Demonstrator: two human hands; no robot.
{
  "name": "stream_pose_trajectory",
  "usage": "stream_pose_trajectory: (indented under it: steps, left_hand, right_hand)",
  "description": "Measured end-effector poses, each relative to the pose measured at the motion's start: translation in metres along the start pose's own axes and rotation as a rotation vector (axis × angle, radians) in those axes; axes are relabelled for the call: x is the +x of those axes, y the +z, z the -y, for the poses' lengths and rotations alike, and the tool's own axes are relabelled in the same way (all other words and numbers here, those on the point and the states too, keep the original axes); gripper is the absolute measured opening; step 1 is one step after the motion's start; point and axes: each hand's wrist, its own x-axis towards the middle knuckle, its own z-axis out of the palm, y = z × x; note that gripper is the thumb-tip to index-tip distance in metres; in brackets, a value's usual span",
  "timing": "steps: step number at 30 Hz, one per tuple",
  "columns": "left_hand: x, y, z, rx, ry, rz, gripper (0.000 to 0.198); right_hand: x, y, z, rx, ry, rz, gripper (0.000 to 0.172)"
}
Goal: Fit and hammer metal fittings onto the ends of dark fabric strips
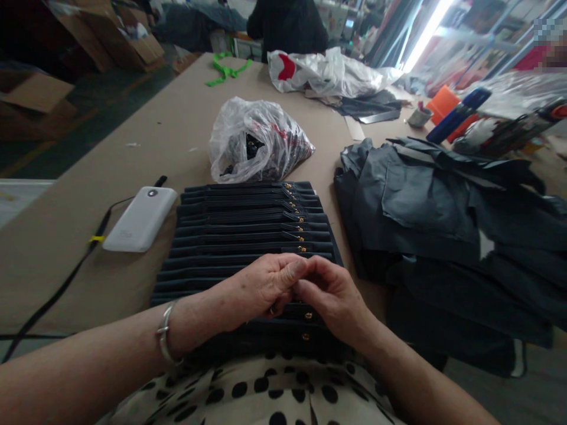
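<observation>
Pieces of dark zippered fabric [239,230] are stacked in one overlapping set on one table [186,106], directly in front of the person and beneath both hands. The exact number of layers cannot be told, as the lower ones are partly covered; at least seven gold-coloured zip pulls [301,238] can be counted, most of them above the hands and two below.

Two hands are brought together over the right part of the set. The fingers of the left hand [261,289] are curled in, with the thumb laid forward; those of the right hand [339,301] are loosely bent, and its fingertips are met by the left's. Whether anything small is held between them cannot be told. One bracelet [165,333] is worn on the left wrist.

To the left, one white device [140,218] is placed, with one black cable [80,262] beside it, marked by one yellow tag [96,239]. Beyond the set, one clear bag [230,141] of dark items is seen, and farther off, one green ribbon bundle [225,71] and one white plastic bag [328,74]. At the right, one heap of dark cloth [425,189] is piled. One person in dark clothing [287,26] is partly shown behind the table.
</observation>
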Motion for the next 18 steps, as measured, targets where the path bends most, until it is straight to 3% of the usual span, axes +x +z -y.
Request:
stream_pose_trajectory:
  steps: [3,6,8,11,14,16,18]
  left_hand:
    - [0.000,0.001,0.001,0.017,-0.017,-0.003,0.043]
    - [0.001,0.002,0.000,0.052,-0.041,0.003,0.038]
    - [0.000,0.005,-0.001,0.104,-0.061,0.003,0.033]
    - [-0.001,0.009,-0.002,0.248,-0.030,-0.030,0.023]
    - [0.000,0.012,0.002,0.362,0.015,-0.034,0.020]
    - [0.002,0.013,0.006,0.414,0.024,-0.003,0.018]
    - [0.004,0.014,0.008,0.475,0.037,0.013,0.019]
  right_hand:
    - [-0.004,-0.005,0.004,0.110,-0.019,-0.151,0.010]
    - [-0.010,-0.010,0.009,0.206,-0.109,-0.184,0.011]
    - [-0.017,-0.015,0.010,0.164,-0.117,-0.164,0.008]
    - [-0.027,-0.026,0.009,-0.102,-0.053,-0.102,0.002]
    - [-0.035,-0.034,0.006,-0.404,0.009,0.035,0.014]
    - [-0.039,-0.034,0.003,-0.452,0.065,0.109,0.017]
    - [-0.041,-0.031,-0.002,-0.420,0.107,0.103,0.013]
